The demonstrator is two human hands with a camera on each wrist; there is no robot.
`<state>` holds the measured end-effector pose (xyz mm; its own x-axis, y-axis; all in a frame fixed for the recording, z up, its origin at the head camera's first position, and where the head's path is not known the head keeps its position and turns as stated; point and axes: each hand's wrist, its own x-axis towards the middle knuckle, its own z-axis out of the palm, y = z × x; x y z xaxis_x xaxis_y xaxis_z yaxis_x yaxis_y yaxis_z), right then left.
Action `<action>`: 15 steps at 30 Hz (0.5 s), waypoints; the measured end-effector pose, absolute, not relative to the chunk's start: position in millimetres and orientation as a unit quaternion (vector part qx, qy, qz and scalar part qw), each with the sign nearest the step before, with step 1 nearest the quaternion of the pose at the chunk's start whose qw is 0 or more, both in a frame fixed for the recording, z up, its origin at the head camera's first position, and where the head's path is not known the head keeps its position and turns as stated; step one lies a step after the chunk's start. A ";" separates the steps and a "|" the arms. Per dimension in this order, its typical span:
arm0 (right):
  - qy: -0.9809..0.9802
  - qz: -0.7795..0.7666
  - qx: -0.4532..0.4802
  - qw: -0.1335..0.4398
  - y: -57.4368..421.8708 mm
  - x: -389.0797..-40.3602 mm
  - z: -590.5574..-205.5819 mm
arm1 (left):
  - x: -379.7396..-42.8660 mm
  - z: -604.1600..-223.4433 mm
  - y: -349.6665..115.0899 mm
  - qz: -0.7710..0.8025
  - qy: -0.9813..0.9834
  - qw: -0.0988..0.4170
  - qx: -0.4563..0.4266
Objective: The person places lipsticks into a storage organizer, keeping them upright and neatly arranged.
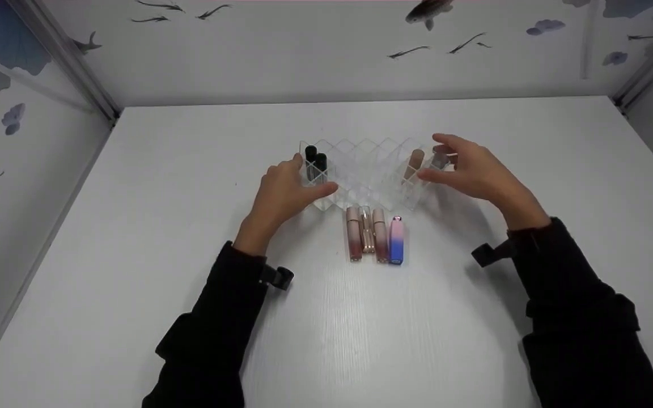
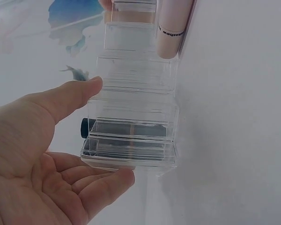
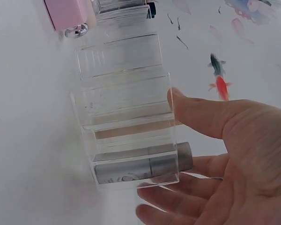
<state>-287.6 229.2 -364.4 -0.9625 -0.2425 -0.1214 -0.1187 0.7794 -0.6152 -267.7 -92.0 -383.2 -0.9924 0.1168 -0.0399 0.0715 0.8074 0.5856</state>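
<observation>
A clear, zigzag-edged lipstick organizer (image 1: 363, 164) stands on the table. My left hand (image 1: 284, 192) holds its left end, thumb along the upper edge and fingertips at the end wall. At the other end my right hand (image 1: 471, 170) grips the organizer, thumb on its rim and fingers round the end wall. Two black-capped tubes (image 1: 311, 156) stand in the left slots. A tan-capped tube (image 1: 415, 160) and a silver-grey tube (image 3: 131, 169) occupy the right ones. In front lie two pinkish lip gloss tubes (image 1: 354, 238), a clear-and-gold tube (image 1: 367, 232) and a pink-and-blue lipstick (image 1: 397, 243).
The white table (image 1: 338, 334) extends around the organizer. White panels with painted fish and plants (image 1: 326, 56) rise at the back and sides. A black strap mount (image 1: 275, 277) sits on each sleeved wrist.
</observation>
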 end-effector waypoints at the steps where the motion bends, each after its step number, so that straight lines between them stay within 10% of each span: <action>1: 0.936 -0.325 -0.113 0.074 227.1 -285.8 -362.4 | -267.5 -382.8 -92.2 0.306 0.950 0.038 0.049; 7: 0.901 -0.338 -0.264 -0.069 213.7 -276.4 -355.0 | -266.8 -382.5 -92.9 0.305 0.950 0.034 0.052; 15: 0.857 -0.331 -0.377 -0.122 207.3 -272.4 -356.8 | -265.6 -382.9 -92.3 0.319 0.946 0.028 0.057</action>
